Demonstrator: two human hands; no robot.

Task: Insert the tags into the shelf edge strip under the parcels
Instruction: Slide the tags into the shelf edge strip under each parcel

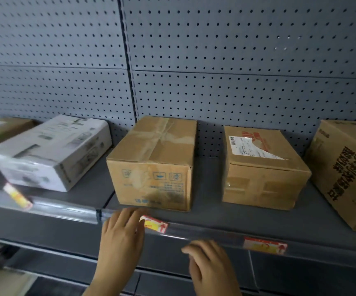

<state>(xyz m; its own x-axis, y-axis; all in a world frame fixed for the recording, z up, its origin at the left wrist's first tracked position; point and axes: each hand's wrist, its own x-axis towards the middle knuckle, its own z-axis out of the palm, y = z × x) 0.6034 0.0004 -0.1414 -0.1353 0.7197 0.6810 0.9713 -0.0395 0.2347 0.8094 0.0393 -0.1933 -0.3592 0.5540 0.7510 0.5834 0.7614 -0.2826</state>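
A clear plastic edge strip runs along the front of the grey shelf. Three red-and-yellow tags sit in it: one at the left, one in the middle under the big brown parcel, one at the right under the smaller labelled parcel. My left hand lies flat on the strip, fingers spread, its fingertips touching the middle tag's left end. My right hand hovers just below the strip, fingers loosely curled, holding nothing.
A white wrapped parcel lies at the left, a brown box behind it, and a large printed carton at the right edge. Grey pegboard backs the shelf. A lower shelf sits beneath.
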